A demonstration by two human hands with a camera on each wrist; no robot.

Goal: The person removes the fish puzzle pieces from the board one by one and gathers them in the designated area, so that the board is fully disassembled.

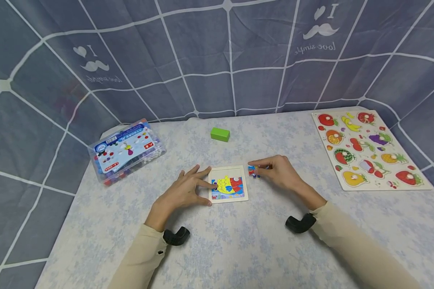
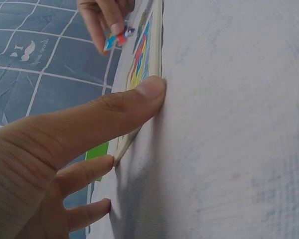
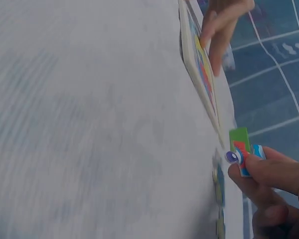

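In the head view, a small square puzzle board (image 1: pixel 228 167) with a pale wooden rim lies flat, its near part filled with yellow, red and blue picture pieces (image 1: pixel 229 186). My left hand (image 1: pixel 183 188) spreads over its left side. The thumb (image 2: pixel 152 88) rests at the near left corner, one finger touches the far left corner, and another reaches onto the picture. Just right of the board, my right hand (image 1: pixel 280 172) pinches a puzzle piece (image 3: pixel 243 157) between thumb and fingertip. That piece is blue and red with a purple-and-white eye shape, and stands tilted above the table.
Low beside the right hand lie more small pieces (image 3: pixel 219 186). A green block (image 1: pixel 220 134) sits behind the board. At the left is a clear plastic box (image 1: pixel 126 150) with a printed label. A fruit peg board (image 1: pixel 370 150) lies at the right. A grid-patterned curtain (image 1: pixel 202 52) hangs behind the table.
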